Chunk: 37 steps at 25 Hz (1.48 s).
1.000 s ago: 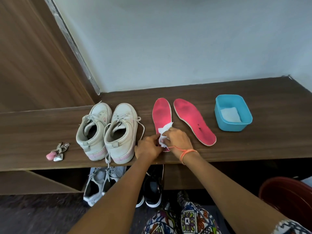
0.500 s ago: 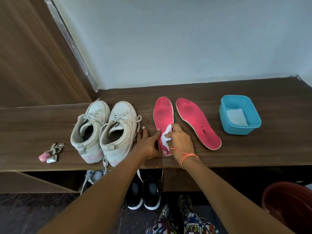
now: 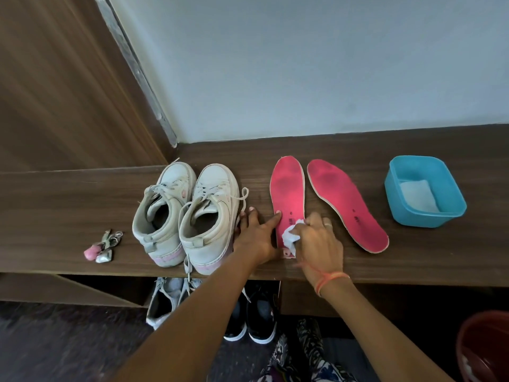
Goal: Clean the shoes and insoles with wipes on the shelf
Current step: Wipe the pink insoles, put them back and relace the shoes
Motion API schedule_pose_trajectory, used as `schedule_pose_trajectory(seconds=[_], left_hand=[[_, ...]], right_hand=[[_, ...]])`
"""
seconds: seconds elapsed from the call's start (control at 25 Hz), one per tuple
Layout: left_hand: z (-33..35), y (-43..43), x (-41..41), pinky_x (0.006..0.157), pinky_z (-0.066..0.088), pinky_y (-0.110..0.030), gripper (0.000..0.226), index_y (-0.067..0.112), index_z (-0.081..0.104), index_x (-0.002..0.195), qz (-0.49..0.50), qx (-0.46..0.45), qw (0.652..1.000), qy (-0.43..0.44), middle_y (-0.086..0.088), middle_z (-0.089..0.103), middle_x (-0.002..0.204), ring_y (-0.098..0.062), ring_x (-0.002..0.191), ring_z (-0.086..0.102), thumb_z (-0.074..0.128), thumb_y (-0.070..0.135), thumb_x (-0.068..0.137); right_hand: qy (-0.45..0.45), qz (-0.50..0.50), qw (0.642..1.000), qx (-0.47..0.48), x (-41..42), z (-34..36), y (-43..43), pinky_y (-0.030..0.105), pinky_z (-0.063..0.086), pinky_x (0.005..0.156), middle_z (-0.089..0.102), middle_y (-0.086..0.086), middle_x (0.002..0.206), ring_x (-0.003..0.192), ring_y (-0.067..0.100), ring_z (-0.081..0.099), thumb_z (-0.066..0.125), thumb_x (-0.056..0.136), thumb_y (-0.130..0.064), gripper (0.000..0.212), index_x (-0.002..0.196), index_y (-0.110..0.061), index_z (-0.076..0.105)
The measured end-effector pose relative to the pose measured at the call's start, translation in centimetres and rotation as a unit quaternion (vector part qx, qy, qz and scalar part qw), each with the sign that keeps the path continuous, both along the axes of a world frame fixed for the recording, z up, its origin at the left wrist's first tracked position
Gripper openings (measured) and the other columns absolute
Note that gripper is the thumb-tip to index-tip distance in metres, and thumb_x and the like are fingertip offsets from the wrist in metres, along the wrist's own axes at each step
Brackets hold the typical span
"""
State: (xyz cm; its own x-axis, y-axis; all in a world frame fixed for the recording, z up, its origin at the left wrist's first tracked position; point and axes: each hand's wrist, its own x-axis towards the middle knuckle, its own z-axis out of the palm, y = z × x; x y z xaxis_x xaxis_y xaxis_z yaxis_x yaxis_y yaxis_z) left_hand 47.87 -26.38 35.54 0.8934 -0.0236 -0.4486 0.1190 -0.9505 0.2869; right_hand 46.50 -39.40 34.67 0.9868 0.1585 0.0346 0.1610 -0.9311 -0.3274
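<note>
Two hands are at the front of the wooden shelf (image 3: 55, 205) on my feed. The right hand (image 3: 319, 244) is curled round a crumpled white wipe (image 3: 290, 235) and holds it against the heel end of the first insole (image 3: 286, 188), which lies pink side up on the shelf. The left hand (image 3: 254, 238) lies flat with its fingers straight, thumb tip touching that insole's edge. I see the second insole (image 3: 347, 205) lying just beside the first, untouched. The white shoes (image 3: 209, 216) stand as a pair left of the hands. A blue tub (image 3: 451, 199) at the right holds a folded wipe (image 3: 418, 195), and a small keyring (image 3: 103, 246) lies well apart at the left.
</note>
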Motion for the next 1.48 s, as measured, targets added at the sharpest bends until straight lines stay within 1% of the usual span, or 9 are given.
schedule_pose_trajectory(seconds=[0.16, 0.32, 0.4, 0.52, 0.64, 0.72, 0.96, 1.16, 1.48], left_hand=[[0.0, -0.1, 0.0, 0.116, 0.001, -0.049, 0.091, 0.042, 0.004, 0.147, 0.004, -0.011, 1.000, 0.007, -0.015, -0.020, 0.155, -0.035, 0.143, -0.019, 0.066, 0.048, 0.080], [0.0, 0.0, -0.1, 0.116, 0.001, -0.049, 0.092, 0.042, 0.005, 0.147, 0.004, -0.014, 1.000, -0.001, -0.016, -0.019, 0.155, -0.035, 0.143, -0.018, 0.066, 0.047, 0.080], [-0.2, 0.0, -0.1, 0.116, 0.001, -0.048, 0.090, 0.042, 0.005, 0.147, 0.006, -0.010, 1.000, -0.001, -0.015, -0.019, 0.155, -0.035, 0.143, -0.018, 0.066, 0.044, 0.081], [-0.3, 0.0, 0.1, 0.117, 0.001, -0.047, 0.088, 0.043, 0.004, 0.147, 0.008, -0.005, 1.000, 0.002, -0.014, -0.019, 0.155, -0.034, 0.143, -0.017, 0.064, 0.041, 0.084], [-0.2, 0.0, 0.2, 0.117, 0.001, -0.048, 0.091, 0.043, 0.004, 0.147, 0.008, -0.015, 1.000, 0.001, -0.016, -0.018, 0.155, -0.034, 0.143, -0.018, 0.066, 0.044, 0.081], [-0.2, 0.0, 0.2, 0.117, 0.001, -0.050, 0.092, 0.043, 0.005, 0.147, 0.011, -0.020, 1.000, 0.000, -0.017, -0.018, 0.154, -0.035, 0.143, -0.018, 0.067, 0.046, 0.079], [-0.3, 0.0, 0.1, 0.117, 0.002, -0.051, 0.092, 0.043, 0.006, 0.147, 0.010, -0.024, 1.000, -0.001, -0.016, -0.017, 0.154, -0.034, 0.143, -0.019, 0.068, 0.047, 0.079], [-0.4, 0.0, 0.2, 0.118, 0.002, -0.050, 0.093, 0.044, 0.005, 0.147, 0.013, -0.020, 1.000, 0.004, -0.015, -0.018, 0.154, -0.033, 0.143, -0.018, 0.068, 0.047, 0.078], [-0.4, 0.1, 0.3, 0.116, -0.001, -0.050, 0.093, 0.044, 0.003, 0.147, 0.010, -0.018, 1.000, 0.011, -0.015, -0.019, 0.154, -0.032, 0.142, -0.021, 0.067, 0.049, 0.079]], right_hand=[[-0.017, -0.044, 0.998, -0.029, 4.9, 1.5, 1.3, 0.032, 0.048, 0.084, 0.043, 0.011, 0.128, 0.121, 0.030, 0.042, 0.048, 0.093, -0.005, 0.025, 0.114, -0.001, 0.061], [-0.004, 0.019, 0.999, -0.048, 4.2, 1.3, 0.7, 0.033, 0.047, 0.088, 0.050, 0.010, 0.123, 0.121, 0.028, 0.045, 0.047, 0.091, -0.002, 0.027, 0.114, -0.002, 0.061], [-0.008, 0.036, 0.998, -0.054, 1.0, 0.9, 0.1, 0.032, 0.051, 0.079, 0.053, 0.006, 0.117, 0.115, 0.026, 0.050, 0.061, 0.084, -0.010, 0.024, 0.108, -0.008, 0.065], [-0.011, 0.037, 0.999, -0.032, -1.9, 0.3, 0.0, 0.025, 0.052, 0.049, 0.061, 0.003, 0.088, 0.083, 0.024, 0.064, 0.087, 0.049, -0.012, 0.032, 0.077, -0.014, 0.073], [-0.011, 0.007, 1.000, 0.003, 1.1, 0.1, 0.4, 0.031, 0.051, 0.079, 0.052, 0.007, 0.117, 0.114, 0.027, 0.049, 0.062, 0.082, -0.004, 0.028, 0.110, -0.009, 0.065], [-0.017, -0.023, 1.000, 0.011, 4.1, 0.1, 0.9, 0.033, 0.046, 0.087, 0.051, 0.009, 0.124, 0.118, 0.029, 0.047, 0.049, 0.089, 0.000, 0.030, 0.117, -0.005, 0.059], [0.000, -0.048, 0.999, 0.026, 5.4, 0.3, 1.0, 0.035, 0.046, 0.085, 0.053, 0.009, 0.120, 0.113, 0.029, 0.051, 0.045, 0.094, -0.005, 0.028, 0.116, -0.009, 0.061], [0.011, -0.006, 1.000, -0.009, -1.6, 0.4, 0.7, 0.038, 0.053, 0.074, 0.047, 0.007, 0.123, 0.117, 0.031, 0.046, 0.066, 0.080, -0.007, 0.047, 0.126, -0.012, 0.055], [0.002, -0.075, 0.997, 0.017, 9.9, 1.1, 1.2, 0.036, 0.048, 0.079, 0.061, 0.015, 0.114, 0.108, 0.033, 0.057, 0.053, 0.095, -0.012, 0.023, 0.111, -0.002, 0.066]])
